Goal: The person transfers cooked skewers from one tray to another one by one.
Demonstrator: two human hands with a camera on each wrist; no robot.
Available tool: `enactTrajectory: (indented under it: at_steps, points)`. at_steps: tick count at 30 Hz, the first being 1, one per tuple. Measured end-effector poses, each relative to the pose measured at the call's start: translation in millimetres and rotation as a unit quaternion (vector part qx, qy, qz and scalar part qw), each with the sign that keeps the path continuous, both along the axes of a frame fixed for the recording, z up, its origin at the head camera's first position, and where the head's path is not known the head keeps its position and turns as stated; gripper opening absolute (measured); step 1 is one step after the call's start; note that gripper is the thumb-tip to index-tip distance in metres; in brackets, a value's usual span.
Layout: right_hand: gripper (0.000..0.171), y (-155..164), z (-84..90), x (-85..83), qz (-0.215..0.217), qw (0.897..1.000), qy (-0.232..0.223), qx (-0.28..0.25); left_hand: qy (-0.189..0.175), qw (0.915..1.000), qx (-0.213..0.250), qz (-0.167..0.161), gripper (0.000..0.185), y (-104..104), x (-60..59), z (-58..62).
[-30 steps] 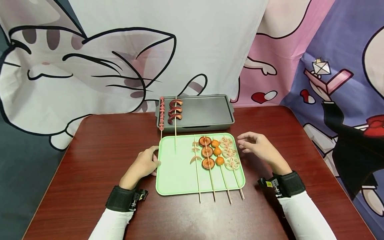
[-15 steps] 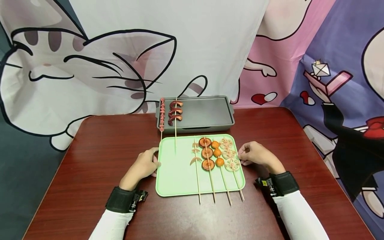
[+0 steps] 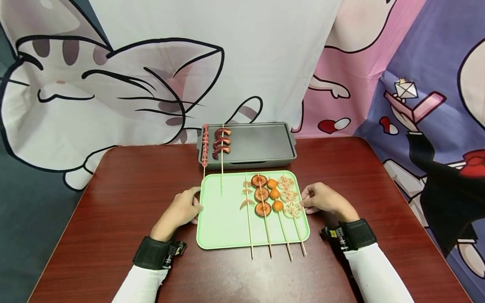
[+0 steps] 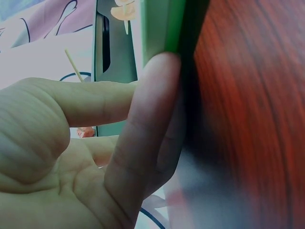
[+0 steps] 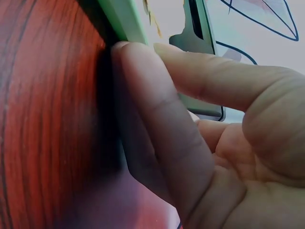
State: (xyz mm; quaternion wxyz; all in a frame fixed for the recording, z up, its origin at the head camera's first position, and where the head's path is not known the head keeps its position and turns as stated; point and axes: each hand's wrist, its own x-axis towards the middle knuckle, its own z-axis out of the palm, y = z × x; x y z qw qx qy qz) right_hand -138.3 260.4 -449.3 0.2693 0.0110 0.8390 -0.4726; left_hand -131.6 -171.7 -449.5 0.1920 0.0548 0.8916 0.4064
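Observation:
A light green tray lies on the table, bearing several food skewers on its right half. From left to right these are pale crescent slices, brown mushroom caps, orange balls and lotus root slices. My left hand pinches the tray's left edge between thumb and fingers. On the opposite side, my right hand pinches the right edge beside the lotus root. Both wrist views show fingers under the tray's rim with the thumb above; in the right wrist view the green edge meets the fingertips.
Behind the tray stands a grey grill pan. Its left end holds a pink meat skewer and a skewer of dark red curled pieces, their sticks reaching over the tray's far edge. A printed cloth hangs behind the table.
My right hand has moved in from just off the tray's right side and now pinches that edge. The left hand keeps its hold, and the tray has barely shifted.

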Motion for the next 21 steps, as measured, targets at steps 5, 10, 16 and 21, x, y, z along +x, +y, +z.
enactTrajectory:
  at_steps: [5, 10, 16, 21]
  points:
    - [0.013, 1.1, 0.5, 0.1, 0.008, 1.0, 0.003, -0.011, 0.001, 1.0, -0.001, 0.004, 0.061, -0.7, -0.4, -0.7]
    - [0.012, 2.5, -2.3, 0.6, 0.008, 1.0, 0.005, -0.015, -0.003, 1.0, 0.001, 0.004, 0.062, -1.6, -0.7, -0.9]
    - [0.014, 0.8, -4.1, 1.4, -0.002, 0.999, 0.033, -0.002, -0.005, 1.0, 0.0, 0.003, 0.062, -1.9, -0.6, -1.8]
    - [0.015, 2.1, -5.1, 0.8, -0.002, 0.999, 0.038, -0.011, 0.003, 1.0, 0.005, 0.003, 0.061, -1.4, -0.6, -2.0]
